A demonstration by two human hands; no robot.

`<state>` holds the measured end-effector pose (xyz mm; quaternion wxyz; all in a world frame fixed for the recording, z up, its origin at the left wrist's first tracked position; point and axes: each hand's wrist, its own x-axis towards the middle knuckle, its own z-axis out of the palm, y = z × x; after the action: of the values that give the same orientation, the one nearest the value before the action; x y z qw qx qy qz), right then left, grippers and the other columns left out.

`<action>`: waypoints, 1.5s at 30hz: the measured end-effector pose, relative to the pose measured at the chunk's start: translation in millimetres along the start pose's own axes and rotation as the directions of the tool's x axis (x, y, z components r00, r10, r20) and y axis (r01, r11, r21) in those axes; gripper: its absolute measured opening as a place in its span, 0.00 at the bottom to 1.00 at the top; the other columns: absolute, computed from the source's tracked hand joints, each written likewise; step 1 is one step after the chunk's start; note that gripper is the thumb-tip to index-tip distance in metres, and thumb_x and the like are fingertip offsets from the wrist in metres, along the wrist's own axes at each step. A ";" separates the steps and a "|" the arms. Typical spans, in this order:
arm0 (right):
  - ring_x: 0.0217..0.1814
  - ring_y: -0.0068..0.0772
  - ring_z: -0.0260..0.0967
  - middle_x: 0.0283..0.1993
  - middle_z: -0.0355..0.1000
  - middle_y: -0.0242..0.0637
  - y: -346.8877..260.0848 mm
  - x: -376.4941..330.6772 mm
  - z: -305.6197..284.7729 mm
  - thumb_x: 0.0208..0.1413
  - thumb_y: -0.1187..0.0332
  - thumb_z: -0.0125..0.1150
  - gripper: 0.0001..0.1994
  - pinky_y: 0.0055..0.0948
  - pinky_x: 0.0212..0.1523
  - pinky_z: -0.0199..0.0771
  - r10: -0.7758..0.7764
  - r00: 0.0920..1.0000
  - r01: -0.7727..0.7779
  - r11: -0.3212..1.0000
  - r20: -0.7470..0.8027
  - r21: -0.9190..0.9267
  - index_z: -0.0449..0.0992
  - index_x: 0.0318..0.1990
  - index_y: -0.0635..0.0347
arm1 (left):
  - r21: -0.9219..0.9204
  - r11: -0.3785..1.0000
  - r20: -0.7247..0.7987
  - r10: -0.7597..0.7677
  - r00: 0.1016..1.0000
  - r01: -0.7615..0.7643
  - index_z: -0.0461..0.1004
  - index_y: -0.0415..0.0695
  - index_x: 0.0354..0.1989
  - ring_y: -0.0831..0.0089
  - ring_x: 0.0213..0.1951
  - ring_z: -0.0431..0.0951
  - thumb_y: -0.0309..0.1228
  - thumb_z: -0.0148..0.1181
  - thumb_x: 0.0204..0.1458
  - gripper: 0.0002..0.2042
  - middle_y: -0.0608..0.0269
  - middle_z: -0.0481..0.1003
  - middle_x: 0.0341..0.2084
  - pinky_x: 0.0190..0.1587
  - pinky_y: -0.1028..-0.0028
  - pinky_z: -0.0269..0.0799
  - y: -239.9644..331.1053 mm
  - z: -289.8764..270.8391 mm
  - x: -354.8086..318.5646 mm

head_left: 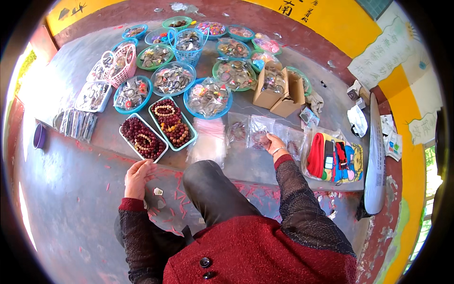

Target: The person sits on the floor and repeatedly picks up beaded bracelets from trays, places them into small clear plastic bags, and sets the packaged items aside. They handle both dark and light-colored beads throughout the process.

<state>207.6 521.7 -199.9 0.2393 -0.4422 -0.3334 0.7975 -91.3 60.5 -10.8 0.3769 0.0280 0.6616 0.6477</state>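
Note:
My right hand pinches the edge of a small clear plastic bag with a dark beaded bracelet inside. Similar filled bags lie on either side of it. My left hand hovers by the near corner of a white tray, its fingers loosely bent and apart, with nothing visible in them. Dark red bead bracelets fill that tray. A pale green-rimmed tray beside it holds red, tan and orange bead bracelets. Flat empty plastic bags are stacked between the trays and the filled bags.
Round baskets of bagged trinkets crowd the far side, with a blue handled basket and a pink one. Open cardboard boxes stand right of them. Folded colourful fabric lies at right; a purple bowl at far left.

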 end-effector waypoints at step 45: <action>0.48 0.46 0.68 0.41 0.72 0.50 140.0 -3.7 140.2 0.37 0.60 0.57 0.21 0.36 0.52 0.64 -0.479 0.878 -0.020 -0.025 -0.006 -0.999 0.75 0.40 0.62 | 0.025 0.988 -0.056 0.151 0.987 -0.150 0.73 0.37 0.36 0.78 0.31 0.74 0.33 0.51 0.52 0.11 0.64 0.76 0.30 0.33 0.79 0.67 -1.5 -25.5 -12.8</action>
<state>76.0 381.5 -247.7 0.0495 -0.5513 -0.8118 0.1861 -95.2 32.2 -9.3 0.3072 0.0631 0.6751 0.6678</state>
